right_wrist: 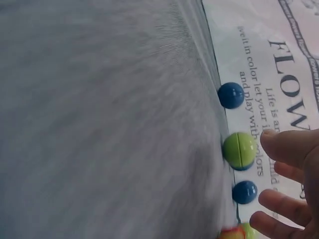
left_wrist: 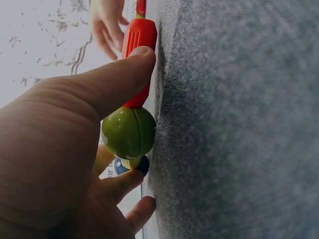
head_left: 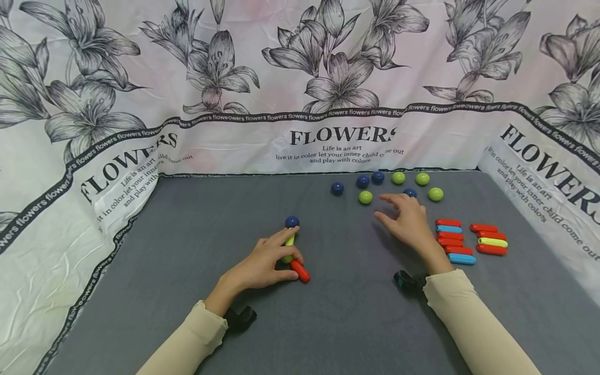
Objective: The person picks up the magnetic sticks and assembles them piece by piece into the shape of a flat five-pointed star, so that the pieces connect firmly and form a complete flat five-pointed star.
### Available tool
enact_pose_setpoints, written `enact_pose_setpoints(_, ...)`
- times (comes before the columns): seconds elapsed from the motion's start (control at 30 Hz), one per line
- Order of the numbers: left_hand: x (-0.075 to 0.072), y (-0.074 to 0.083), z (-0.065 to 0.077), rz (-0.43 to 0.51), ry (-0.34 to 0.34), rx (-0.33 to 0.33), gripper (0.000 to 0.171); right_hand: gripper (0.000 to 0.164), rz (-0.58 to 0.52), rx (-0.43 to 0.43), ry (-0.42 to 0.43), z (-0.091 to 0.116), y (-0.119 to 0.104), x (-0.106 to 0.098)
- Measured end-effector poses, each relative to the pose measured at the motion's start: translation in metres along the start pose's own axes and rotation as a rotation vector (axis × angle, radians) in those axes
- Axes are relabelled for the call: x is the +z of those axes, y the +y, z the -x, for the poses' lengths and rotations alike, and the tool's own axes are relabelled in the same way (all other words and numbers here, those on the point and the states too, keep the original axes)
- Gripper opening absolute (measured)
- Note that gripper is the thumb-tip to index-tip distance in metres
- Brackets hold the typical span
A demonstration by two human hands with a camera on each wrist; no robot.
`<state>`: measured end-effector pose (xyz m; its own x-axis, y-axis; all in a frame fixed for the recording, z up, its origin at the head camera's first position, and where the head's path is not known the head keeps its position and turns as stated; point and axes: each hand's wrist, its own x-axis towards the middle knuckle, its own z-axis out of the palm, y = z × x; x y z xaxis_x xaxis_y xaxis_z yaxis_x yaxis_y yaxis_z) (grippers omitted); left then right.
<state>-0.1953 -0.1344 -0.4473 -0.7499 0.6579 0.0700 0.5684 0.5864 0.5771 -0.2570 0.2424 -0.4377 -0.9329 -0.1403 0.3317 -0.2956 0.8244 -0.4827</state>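
Observation:
My left hand [head_left: 264, 263] grips a joined row of toy pieces low on the grey table. Its thumb lies along a red stick [head_left: 300, 271], which meets a green ball [left_wrist: 128, 133]. Beyond that ball, a yellow-green stick [head_left: 290, 240] leads to a dark blue ball [head_left: 292, 222], with a fingertip right at their junction. The fingers partly hide the green ball in the head view. My right hand [head_left: 410, 221] hovers with fingers spread and nothing in them, just in front of a green ball [head_left: 365, 197] and a partly covered blue ball [head_left: 410, 192].
Other blue balls [head_left: 337, 188] and green balls [head_left: 435, 194] lie loose along the back of the table [head_left: 225, 208]. To the right are two stacks of short sticks, red [head_left: 450, 235], blue [head_left: 461, 259] and yellow-green [head_left: 492, 242]. A flower-printed cloth [head_left: 225, 140] walls the back and sides.

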Motion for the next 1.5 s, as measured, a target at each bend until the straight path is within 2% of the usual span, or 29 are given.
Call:
enact_pose_setpoints(0.27, 0.002, -0.001, -0.001, -0.012, -0.006, 0.010, 0.019, 0.053, 0.048, 0.015, -0.150, -0.027, -0.009, 0.017)
enact_pose_setpoints(0.47, 0.000, 0.001, 0.001, 0.003, -0.013, 0.006, 0.019, 0.044, 0.062, 0.010, -0.141, -0.029, -0.012, 0.025)
enact_pose_setpoints(0.63, -0.001, 0.001, 0.002, 0.005, -0.011, 0.001, 0.018, 0.036, 0.047, -0.059, -0.155, -0.021, -0.017, 0.029)
enact_pose_setpoints(0.73, -0.001, 0.001, 0.002, 0.010, -0.013, -0.004, 0.018, 0.035, -0.021, -0.145, -0.201, -0.010, -0.028, 0.031)
enact_pose_setpoints(0.87, 0.000, 0.001, 0.002, 0.017, -0.008, -0.007, 0.018, 0.033, -0.168, -0.256, -0.334, 0.008, -0.051, 0.034)
enact_pose_setpoints(1.03, 0.000, 0.002, 0.001, 0.019, -0.005, -0.011, 0.018, 0.031, -0.360, -0.295, -0.554, 0.031, -0.081, 0.038)
enact_pose_setpoints(1.13, 0.000, 0.002, 0.002, 0.017, 0.000, -0.014, 0.017, 0.032, -0.419, -0.303, -0.633, 0.042, -0.094, 0.042)
enact_pose_setpoints(1.23, 0.000, 0.003, 0.002, 0.018, 0.007, -0.021, 0.017, 0.034, -0.429, -0.316, -0.642, 0.049, -0.103, 0.047)
enact_pose_setpoints(1.4, 0.000, 0.004, 0.001, 0.010, 0.015, -0.027, 0.017, 0.037, -0.352, -0.318, -0.576, 0.055, -0.113, 0.051)
enact_pose_setpoints(1.5, 0.001, 0.003, 0.000, 0.000, 0.014, -0.020, 0.017, 0.039, -0.319, -0.314, -0.564, 0.057, -0.115, 0.052)
